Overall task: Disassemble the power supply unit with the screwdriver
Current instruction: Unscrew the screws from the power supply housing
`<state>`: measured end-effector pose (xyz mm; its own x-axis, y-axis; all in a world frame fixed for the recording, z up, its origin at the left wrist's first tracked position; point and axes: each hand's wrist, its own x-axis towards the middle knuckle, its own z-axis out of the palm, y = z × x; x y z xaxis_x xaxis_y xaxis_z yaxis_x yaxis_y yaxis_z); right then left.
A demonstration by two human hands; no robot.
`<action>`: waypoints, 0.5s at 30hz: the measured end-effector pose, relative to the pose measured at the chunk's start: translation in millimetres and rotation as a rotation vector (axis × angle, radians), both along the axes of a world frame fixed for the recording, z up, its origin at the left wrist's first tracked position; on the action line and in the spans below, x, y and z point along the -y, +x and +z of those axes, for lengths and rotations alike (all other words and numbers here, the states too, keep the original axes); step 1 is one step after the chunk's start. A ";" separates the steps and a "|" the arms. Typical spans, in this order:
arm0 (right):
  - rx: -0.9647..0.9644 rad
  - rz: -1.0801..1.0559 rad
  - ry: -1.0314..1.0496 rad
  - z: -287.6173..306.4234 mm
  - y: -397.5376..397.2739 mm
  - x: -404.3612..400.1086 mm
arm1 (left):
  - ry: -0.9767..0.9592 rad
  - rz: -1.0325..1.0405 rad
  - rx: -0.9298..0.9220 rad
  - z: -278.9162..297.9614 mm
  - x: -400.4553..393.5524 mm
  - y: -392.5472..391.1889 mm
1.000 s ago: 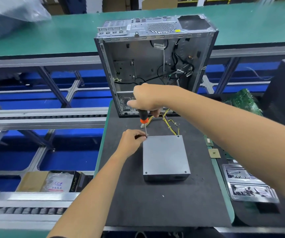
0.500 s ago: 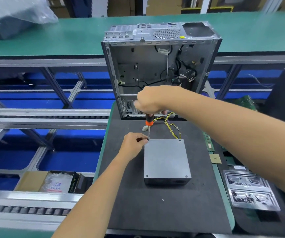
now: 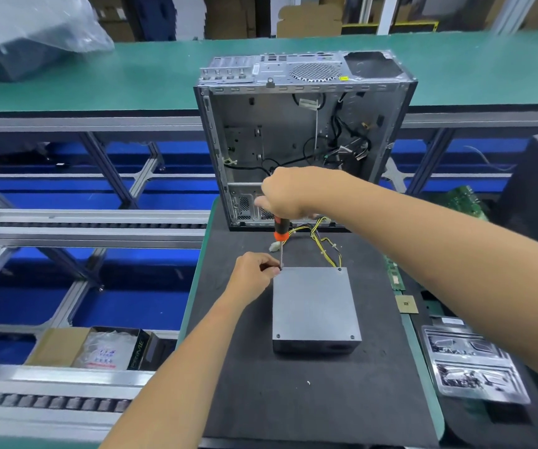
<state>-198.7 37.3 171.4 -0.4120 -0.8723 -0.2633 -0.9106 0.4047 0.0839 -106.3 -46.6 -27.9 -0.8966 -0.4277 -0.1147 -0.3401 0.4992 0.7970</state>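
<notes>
A grey metal power supply unit (image 3: 314,306) lies flat on the black mat (image 3: 261,400), with yellow and black cables (image 3: 322,241) running from its far edge. My right hand (image 3: 288,194) grips the black and orange handle of a screwdriver (image 3: 280,233), held upright with its tip at the unit's far left corner. My left hand (image 3: 254,275) pinches the thin shaft just above that corner, beside the unit's left edge. Screw heads show at the other three corners of the lid.
An open computer case (image 3: 303,140) stands upright behind the unit. To the right lie a clear plastic tray (image 3: 471,364) of small parts, a small gold chip (image 3: 406,304) and a green circuit board (image 3: 458,202). A cardboard box (image 3: 92,348) sits lower left, by conveyor rails.
Both hands stay at the unit's far left corner with the screwdriver upright. The camera has shifted slightly, so the scene sits a little lower and to the right.
</notes>
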 end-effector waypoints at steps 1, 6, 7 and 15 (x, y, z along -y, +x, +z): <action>0.047 0.022 -0.004 1.0 -0.9 0.6 | -0.003 -0.004 0.004 0.4 0.1 -0.8; 0.292 0.113 -0.083 5.5 -0.5 -7.5 | -0.012 -0.013 -0.014 -1.0 1.7 -1.7; 0.282 0.087 -0.113 1.9 0.6 -8.4 | -0.017 -0.015 -0.012 -1.4 1.9 -1.6; 0.316 0.070 -0.110 0.4 3.8 -9.4 | 0.002 -0.030 -0.027 0.8 2.5 -1.4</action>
